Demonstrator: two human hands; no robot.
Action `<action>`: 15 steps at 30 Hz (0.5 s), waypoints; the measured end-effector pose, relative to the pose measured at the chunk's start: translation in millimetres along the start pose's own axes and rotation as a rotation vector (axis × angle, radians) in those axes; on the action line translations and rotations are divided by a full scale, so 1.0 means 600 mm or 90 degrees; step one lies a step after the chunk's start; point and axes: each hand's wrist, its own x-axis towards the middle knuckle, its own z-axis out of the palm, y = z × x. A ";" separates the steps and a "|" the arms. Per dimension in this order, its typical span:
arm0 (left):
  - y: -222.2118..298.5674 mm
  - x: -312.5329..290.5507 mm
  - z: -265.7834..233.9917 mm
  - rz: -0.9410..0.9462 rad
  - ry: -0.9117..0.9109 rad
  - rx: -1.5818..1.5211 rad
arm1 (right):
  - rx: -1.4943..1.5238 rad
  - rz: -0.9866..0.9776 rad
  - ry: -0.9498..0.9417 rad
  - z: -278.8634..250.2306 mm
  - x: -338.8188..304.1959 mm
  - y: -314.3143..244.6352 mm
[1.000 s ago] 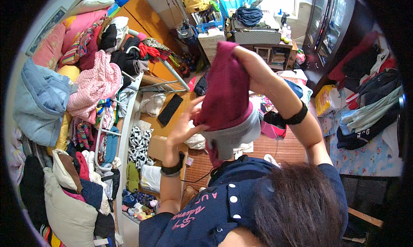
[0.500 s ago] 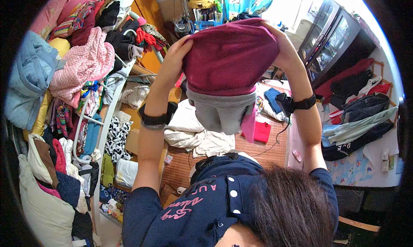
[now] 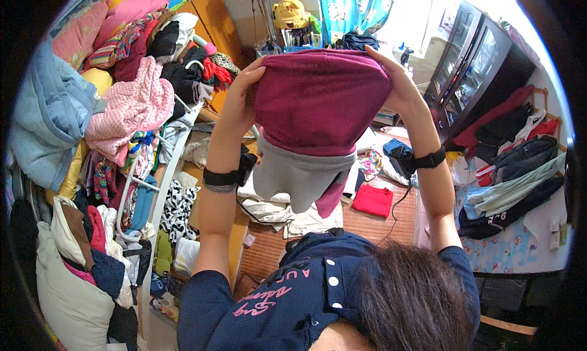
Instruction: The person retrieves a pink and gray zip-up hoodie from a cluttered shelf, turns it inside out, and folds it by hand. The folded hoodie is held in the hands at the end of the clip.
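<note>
A maroon and grey garment [image 3: 321, 103] hangs stretched out in front of me at arm's length. Its upper part is maroon, with a grey section below and a small maroon piece showing at the lower right. My left hand [image 3: 246, 88] is closed on its upper left edge, and my right hand [image 3: 396, 85] grips the upper right edge, thumb on top. Most fingers of both hands are hidden behind the cloth. Beneath it, white clothes [image 3: 306, 224] lie on a brown slatted mat [image 3: 390, 226], with a folded red cloth [image 3: 372, 201] to the right.
On the left, a white metal rail [image 3: 156, 213] runs beside heaped clothes, including a pink knitted piece [image 3: 131, 116] and a pale pillow [image 3: 73, 290]. More clothes [image 3: 520, 161] pile up on the right-hand table. A dark glass-door cabinet [image 3: 468, 70] stands behind it. A black cable [image 3: 400, 201] crosses the mat.
The garment sits slightly lower and further left in the picture, still held at both sides. Its lower part has swung a little. The surroundings have shifted downward in view.
</note>
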 end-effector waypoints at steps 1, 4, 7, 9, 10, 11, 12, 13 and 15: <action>0.004 -0.004 -0.001 0.018 -0.025 0.024 | -0.013 -0.009 -0.012 0.003 -0.003 -0.002; 0.011 -0.013 0.003 0.029 -0.124 -0.054 | -0.081 0.018 -0.015 0.012 -0.008 -0.002; 0.013 -0.022 0.015 0.009 -0.229 -0.183 | -0.177 -0.024 -0.026 0.024 -0.009 0.012; 0.010 -0.028 0.024 0.018 -0.201 -0.131 | -0.253 -0.037 -0.064 0.034 -0.012 0.024; 0.008 -0.030 0.028 0.032 -0.184 -0.095 | -0.319 -0.089 -0.044 0.039 -0.016 0.033; 0.004 -0.033 0.032 0.064 -0.140 -0.059 | -0.384 -0.134 -0.060 0.044 -0.019 0.040; 0.003 -0.032 0.035 0.069 -0.112 -0.028 | -0.455 -0.180 -0.088 0.048 -0.022 0.049; 0.000 -0.031 0.037 0.078 -0.112 -0.016 | -0.509 -0.159 -0.081 0.050 -0.035 0.052; -0.003 -0.028 0.042 0.075 -0.136 -0.045 | -0.674 -0.236 -0.090 0.051 -0.053 0.062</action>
